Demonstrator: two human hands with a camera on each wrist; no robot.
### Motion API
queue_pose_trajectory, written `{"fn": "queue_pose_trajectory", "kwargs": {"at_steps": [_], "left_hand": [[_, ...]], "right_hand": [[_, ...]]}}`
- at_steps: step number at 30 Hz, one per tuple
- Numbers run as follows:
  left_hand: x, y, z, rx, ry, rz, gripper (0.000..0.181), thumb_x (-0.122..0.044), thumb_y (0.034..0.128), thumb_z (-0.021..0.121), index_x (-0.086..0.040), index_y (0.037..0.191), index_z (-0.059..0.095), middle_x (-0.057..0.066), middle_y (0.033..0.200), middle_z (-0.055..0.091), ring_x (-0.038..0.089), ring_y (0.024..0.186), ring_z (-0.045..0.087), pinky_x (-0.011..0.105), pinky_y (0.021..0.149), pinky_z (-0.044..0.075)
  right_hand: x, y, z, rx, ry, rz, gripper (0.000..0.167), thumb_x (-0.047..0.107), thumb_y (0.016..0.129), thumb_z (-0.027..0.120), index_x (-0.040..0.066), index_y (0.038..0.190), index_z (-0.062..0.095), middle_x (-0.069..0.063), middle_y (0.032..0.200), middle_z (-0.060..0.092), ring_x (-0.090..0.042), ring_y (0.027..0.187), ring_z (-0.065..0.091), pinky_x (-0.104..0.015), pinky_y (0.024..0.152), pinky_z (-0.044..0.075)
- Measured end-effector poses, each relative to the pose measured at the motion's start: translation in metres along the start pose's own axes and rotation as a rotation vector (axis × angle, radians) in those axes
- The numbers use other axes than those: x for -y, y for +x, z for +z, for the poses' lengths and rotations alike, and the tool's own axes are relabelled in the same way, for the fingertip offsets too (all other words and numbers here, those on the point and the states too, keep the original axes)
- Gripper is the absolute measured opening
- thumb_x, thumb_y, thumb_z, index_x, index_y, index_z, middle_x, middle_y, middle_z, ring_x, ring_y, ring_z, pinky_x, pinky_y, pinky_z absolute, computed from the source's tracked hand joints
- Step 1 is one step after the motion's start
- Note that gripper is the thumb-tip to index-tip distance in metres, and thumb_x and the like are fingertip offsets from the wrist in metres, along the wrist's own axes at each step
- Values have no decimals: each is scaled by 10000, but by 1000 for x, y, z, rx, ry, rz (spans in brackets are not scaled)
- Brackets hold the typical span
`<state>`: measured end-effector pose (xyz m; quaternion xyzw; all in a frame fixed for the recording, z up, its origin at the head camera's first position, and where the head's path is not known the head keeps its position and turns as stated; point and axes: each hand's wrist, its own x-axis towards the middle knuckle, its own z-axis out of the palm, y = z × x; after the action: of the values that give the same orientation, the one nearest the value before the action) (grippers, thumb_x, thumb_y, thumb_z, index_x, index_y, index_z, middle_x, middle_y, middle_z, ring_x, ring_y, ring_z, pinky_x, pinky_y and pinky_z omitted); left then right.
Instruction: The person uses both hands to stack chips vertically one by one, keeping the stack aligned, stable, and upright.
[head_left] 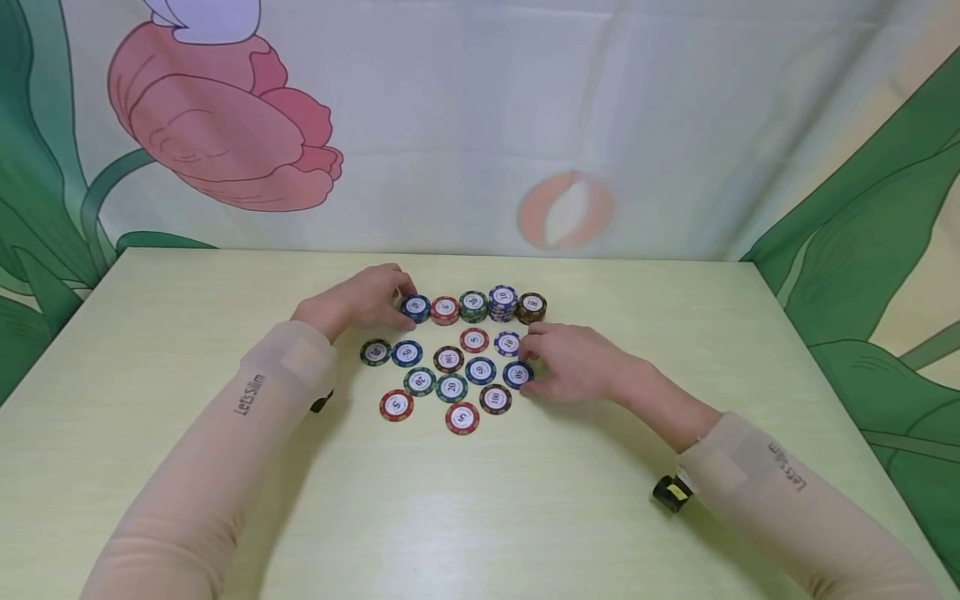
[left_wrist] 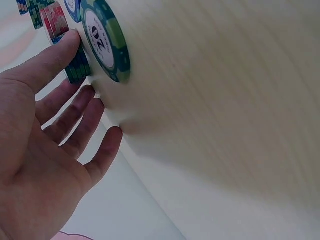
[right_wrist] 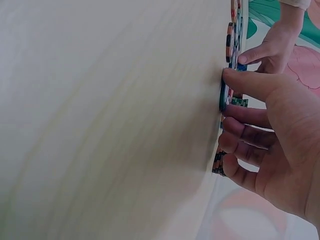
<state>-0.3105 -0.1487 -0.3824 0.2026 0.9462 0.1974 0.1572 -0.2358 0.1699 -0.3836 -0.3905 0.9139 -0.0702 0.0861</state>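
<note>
Head view: left hand [head_left: 367, 298] grips the blue stack [head_left: 416, 308], right hand [head_left: 576, 363] a blue chip [head_left: 516, 375] to that stack's near right.

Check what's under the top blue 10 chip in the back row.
Under the blue 10 chip, more blue poker chips are stacked; only their front edges show. Their faces are covered, so I can't read their numbers or give a sure count.
</note>
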Motion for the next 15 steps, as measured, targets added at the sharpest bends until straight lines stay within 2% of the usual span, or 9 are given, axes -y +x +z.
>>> {"fn": "queue_pose_trajectory", "kwargs": {"at_steps": [8, 12, 15], "left_hand": [[0, -3, -1, -8, -6, -5, 484, -199, 914, 805, 24, 1303, 624, 155, 1225, 577, 316, 1103, 525, 475, 1034, 441], [1, -2, 1, -15, -11, -21, 489, -216, 914, 807, 9, 1309, 628, 171, 1285, 557, 330, 1149, 516, 491, 1059, 426], [2, -1, 3, -24, -19, -32, 489, -227, 908, 815, -10, 1307, 637, 184, 1358, 527, 345, 1212, 493, 509, 1093, 398]], "right_hand": [[2, 2, 1, -9, -11, -15, 336, 311, 866, 811, 75, 1087, 719, -14, 987, 609, -169, 849, 577, -357, 759, 525], [2, 3, 2, 5, -1, -2, 327, 311, 868, 790, 69, 1068, 701, 5, 935, 564, -161, 796, 526, -331, 704, 494], [0, 3, 4, 4, 20, 26, 348, 312, 863, 766, 56, 1087, 694, 14, 949, 564, -151, 808, 533, -324, 721, 502]]}}
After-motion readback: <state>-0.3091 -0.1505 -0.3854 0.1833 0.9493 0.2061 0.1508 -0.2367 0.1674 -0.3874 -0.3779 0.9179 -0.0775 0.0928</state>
